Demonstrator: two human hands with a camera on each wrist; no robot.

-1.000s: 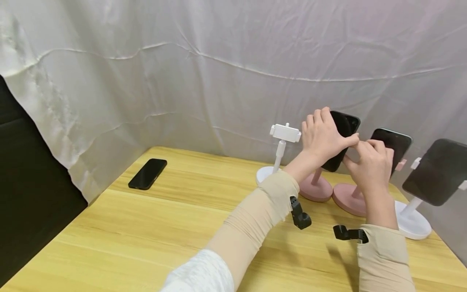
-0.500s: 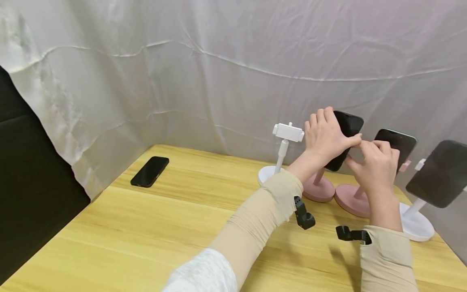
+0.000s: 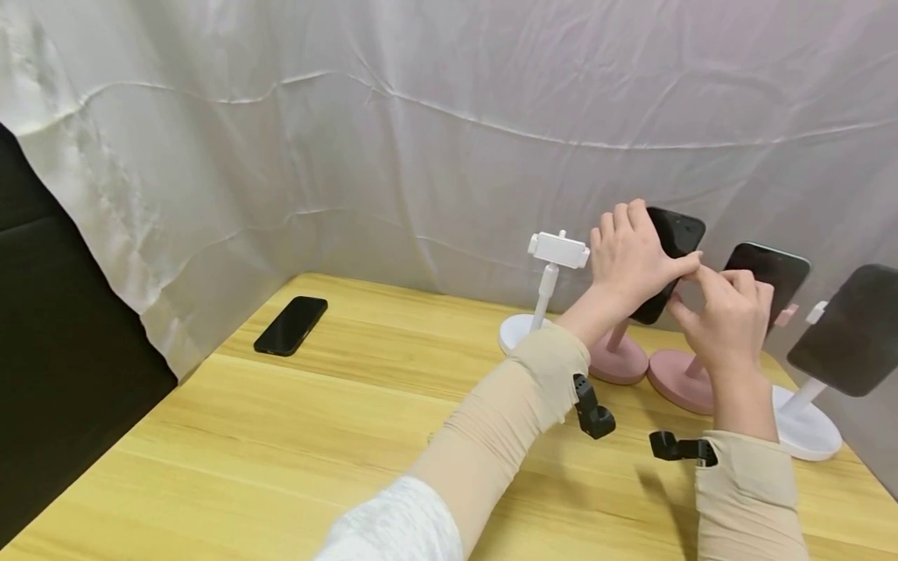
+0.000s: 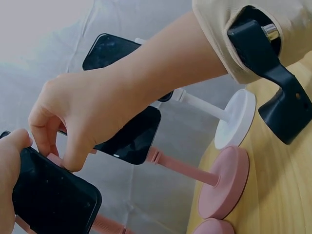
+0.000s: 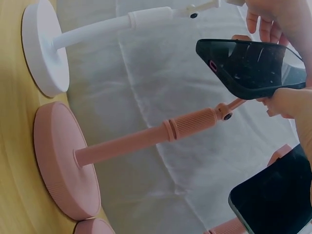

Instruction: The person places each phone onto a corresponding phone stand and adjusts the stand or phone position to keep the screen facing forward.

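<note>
A black smartphone (image 3: 677, 234) stands tilted at the head of a pink phone stand (image 3: 620, 358). My left hand (image 3: 627, 253) grips the phone from its left side, with the thumb reaching across its screen to the right edge. My right hand (image 3: 730, 319) is at the phone's right edge, and in the left wrist view it pinches the stand's pink clamp (image 4: 55, 159) between thumb and fingers. Both hands meet near that edge. The right wrist view shows the phone's lower end (image 5: 253, 73) and the stand's ribbed collar (image 5: 195, 123). The clamp's back is hidden.
A white phone stand (image 3: 559, 249) with a bare holder stands left of the hands. To the right are a second pink stand (image 3: 677, 378) and a white one (image 3: 807, 428), each holding a phone. Another black phone (image 3: 291, 326) lies flat at the table's (image 3: 281, 436) left.
The view has shifted slightly, so everything sits a little further right in it. Both hands keep their hold at the same phone and clamp, with hardly any visible movement.
</note>
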